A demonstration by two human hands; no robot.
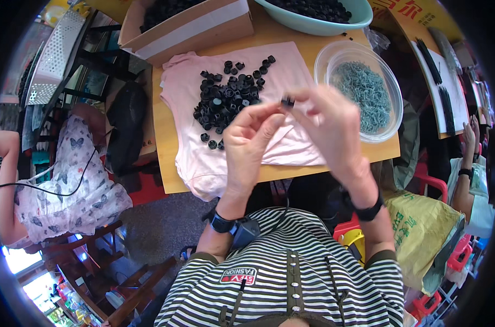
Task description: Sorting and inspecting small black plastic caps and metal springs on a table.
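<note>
Over the pink cloth [193,163], my left hand [250,139] and my right hand [332,128] meet in front of me. A small black plastic part [287,102] shows at the fingertips where they come together. The right fingers pinch it and are smeared by motion. My left thumb and forefinger are curled together close beside it; whether they grip anything is hidden. To the left of my hands, a heap of small black parts [225,101] lies loose on the cloth. On the right, a clear round tub [396,111] holds many small grey-green pieces [362,92].
A cardboard box [195,30] of black parts and a light green basin [318,24] of them stand at the table's far side. A person in a butterfly-print garment [67,185] sits left. Another person's arm [465,169] shows right, near a yellow sack [416,229].
</note>
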